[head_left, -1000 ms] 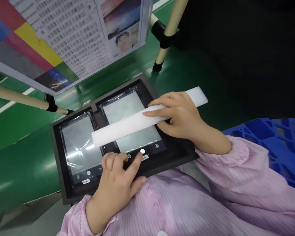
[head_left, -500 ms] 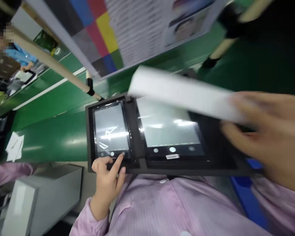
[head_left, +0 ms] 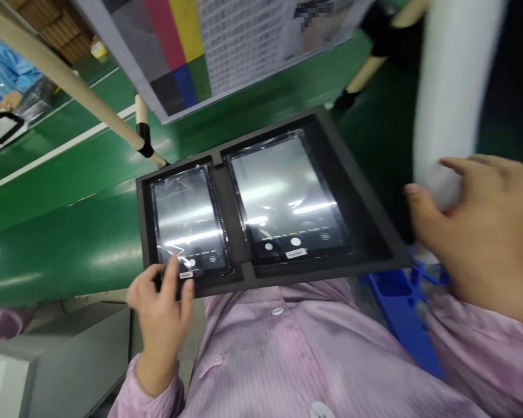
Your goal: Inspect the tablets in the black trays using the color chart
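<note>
Two tablets with lit screens lie side by side in a black foam tray (head_left: 236, 223). On the left tablet (head_left: 185, 209) and the larger right tablet (head_left: 283, 191), round buttons like a camera screen's show along the lower edge. My left hand (head_left: 163, 307) is at the left tablet's lower edge, index finger stretched over the screen and holding nothing; whether its tip touches, I cannot tell. To the right of the tray, my right hand (head_left: 488, 226) grips the lower end of a long white piece (head_left: 457, 93), held upright and blurred, its kind unclear.
Behind the tray stands a printed chart (head_left: 244, 52) with colour squares, beside beige pipe legs (head_left: 70, 75). Green work surface (head_left: 61, 249) runs left. A blue plastic holder (head_left: 396, 307) is below right; a grey box (head_left: 78, 354) is below left. Another person's sleeve shows at far left.
My right hand has swung the white piece from over the right tablet to upright, clear of the tray. My left index finger has shifted left along the left tablet's button row.
</note>
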`<move>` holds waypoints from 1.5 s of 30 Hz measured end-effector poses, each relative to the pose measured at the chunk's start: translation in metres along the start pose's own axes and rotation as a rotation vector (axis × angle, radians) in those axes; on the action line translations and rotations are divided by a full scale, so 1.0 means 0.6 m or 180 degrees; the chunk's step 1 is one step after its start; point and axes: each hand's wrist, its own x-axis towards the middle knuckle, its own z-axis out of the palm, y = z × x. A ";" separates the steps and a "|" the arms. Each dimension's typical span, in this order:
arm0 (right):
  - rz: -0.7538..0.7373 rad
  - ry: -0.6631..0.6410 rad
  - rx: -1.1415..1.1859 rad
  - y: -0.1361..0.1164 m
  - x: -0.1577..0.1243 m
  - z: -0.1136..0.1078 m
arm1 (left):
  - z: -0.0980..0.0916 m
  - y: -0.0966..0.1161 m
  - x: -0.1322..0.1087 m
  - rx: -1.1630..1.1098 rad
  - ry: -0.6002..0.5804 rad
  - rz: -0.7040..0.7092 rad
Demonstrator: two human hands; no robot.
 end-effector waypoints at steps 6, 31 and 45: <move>0.0612 -0.1176 -0.0137 0.005 -0.016 -0.021 | 0.003 -0.034 0.004 0.0110 -0.0638 -0.0849; -0.1671 -0.0172 0.1536 -0.064 -0.077 -0.052 | 0.047 -0.022 0.052 -0.1695 -0.0675 -0.1671; -0.2663 0.0070 0.1855 -0.222 -0.023 -0.099 | -0.017 -0.022 0.111 -0.5303 -0.0124 -0.2955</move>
